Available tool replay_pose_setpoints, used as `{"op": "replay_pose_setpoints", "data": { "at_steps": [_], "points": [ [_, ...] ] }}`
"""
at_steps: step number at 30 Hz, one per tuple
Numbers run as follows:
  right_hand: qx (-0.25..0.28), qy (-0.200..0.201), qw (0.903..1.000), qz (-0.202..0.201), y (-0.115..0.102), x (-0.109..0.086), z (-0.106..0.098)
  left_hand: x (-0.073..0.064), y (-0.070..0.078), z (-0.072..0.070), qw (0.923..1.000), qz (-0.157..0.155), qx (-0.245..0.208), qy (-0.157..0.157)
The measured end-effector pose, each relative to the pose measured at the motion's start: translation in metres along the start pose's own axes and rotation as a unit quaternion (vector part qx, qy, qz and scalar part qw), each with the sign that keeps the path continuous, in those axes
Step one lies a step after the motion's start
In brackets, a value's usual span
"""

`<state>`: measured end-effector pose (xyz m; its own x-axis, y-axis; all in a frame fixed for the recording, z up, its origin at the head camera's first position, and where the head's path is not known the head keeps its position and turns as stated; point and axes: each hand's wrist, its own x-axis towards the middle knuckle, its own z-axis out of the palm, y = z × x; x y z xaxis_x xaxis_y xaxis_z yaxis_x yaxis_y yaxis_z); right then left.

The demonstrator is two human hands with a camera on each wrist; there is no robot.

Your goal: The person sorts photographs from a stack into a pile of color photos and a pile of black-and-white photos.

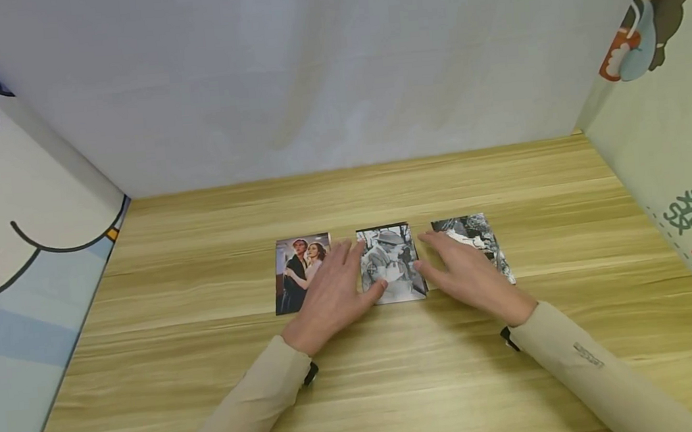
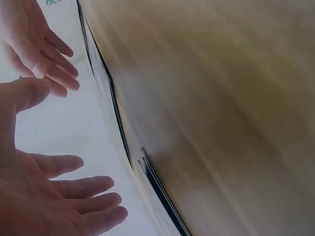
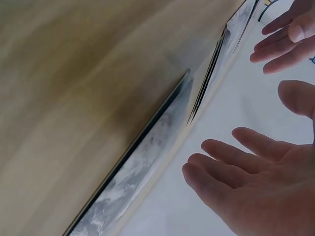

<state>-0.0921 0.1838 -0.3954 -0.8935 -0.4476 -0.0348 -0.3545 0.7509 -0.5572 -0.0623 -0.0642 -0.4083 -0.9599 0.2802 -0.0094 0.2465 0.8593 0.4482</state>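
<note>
Three small picture cards or stacks of them lie in a row on the table. The left card (image 1: pixel 290 274) shows a couple in colour; the middle card (image 1: pixel 394 266) has a black-and-white figure in a hat; the right card (image 1: pixel 475 233) is black and white too, partly covered by a hand. My left hand (image 1: pixel 336 291) is between the left and middle cards, fingers extended. My right hand (image 1: pixel 469 274) is over the right card, its thumb near the middle one. Both wrist views show the fingers raised off the cards, holding nothing. Layered edges show on the left stack (image 2: pixel 165 196).
The wood-grain table (image 1: pixel 395 381) ends at a pale cloth wall (image 1: pixel 335 74) behind. Printed cartoon panels stand on the left (image 1: pixel 26 180) and right (image 1: pixel 669 129). Black bands (image 1: pixel 311 373) show at the sleeve cuffs.
</note>
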Motion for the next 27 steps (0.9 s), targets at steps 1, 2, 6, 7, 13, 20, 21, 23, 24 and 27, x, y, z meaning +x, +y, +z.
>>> {"op": "replay_pose_setpoints", "data": {
  "at_steps": [1, 2, 6, 7, 13, 20, 21, 23, 24, 27],
  "points": [
    [0.002, -0.003, 1.0, 0.0, 0.0, 0.001, 0.001, 0.0, 0.0, 0.0, 1.0, -0.001, -0.002, -0.003],
    [0.003, -0.007, 1.0, 0.0, 0.0, 0.002, 0.001, 0.001, 0.0, 0.0, 1.0, -0.003, -0.004, -0.008],
    [0.002, -0.02, 0.9998, 0.003, -0.001, 0.006, 0.005, 0.002, 0.001, 0.0, 0.9998, -0.008, -0.007, -0.019],
    [0.002, -0.022, 0.9998, 0.003, -0.001, 0.007, 0.005, 0.002, 0.001, 0.001, 0.9997, -0.009, -0.007, -0.021],
    [0.009, -0.034, 0.9994, 0.007, -0.003, 0.011, 0.009, 0.004, 0.001, 0.002, 0.9995, -0.009, -0.009, -0.029],
    [0.012, -0.04, 0.9991, 0.011, -0.003, 0.014, 0.011, 0.005, 0.002, 0.003, 0.9991, -0.014, -0.008, -0.04],
    [0.012, -0.04, 0.9991, 0.011, -0.003, 0.015, 0.011, 0.005, 0.002, 0.003, 0.999, -0.015, -0.008, -0.042],
    [0.012, -0.042, 0.999, 0.01, -0.004, 0.015, 0.011, 0.005, 0.002, 0.003, 0.9988, -0.018, -0.007, -0.045],
    [0.012, -0.043, 0.999, 0.011, -0.004, 0.015, 0.011, 0.005, 0.002, 0.003, 0.9988, -0.018, -0.006, -0.045],
    [0.011, -0.045, 0.9989, 0.011, -0.005, 0.016, 0.011, 0.006, 0.002, 0.004, 0.9987, -0.019, -0.006, -0.047]
  ]
}}
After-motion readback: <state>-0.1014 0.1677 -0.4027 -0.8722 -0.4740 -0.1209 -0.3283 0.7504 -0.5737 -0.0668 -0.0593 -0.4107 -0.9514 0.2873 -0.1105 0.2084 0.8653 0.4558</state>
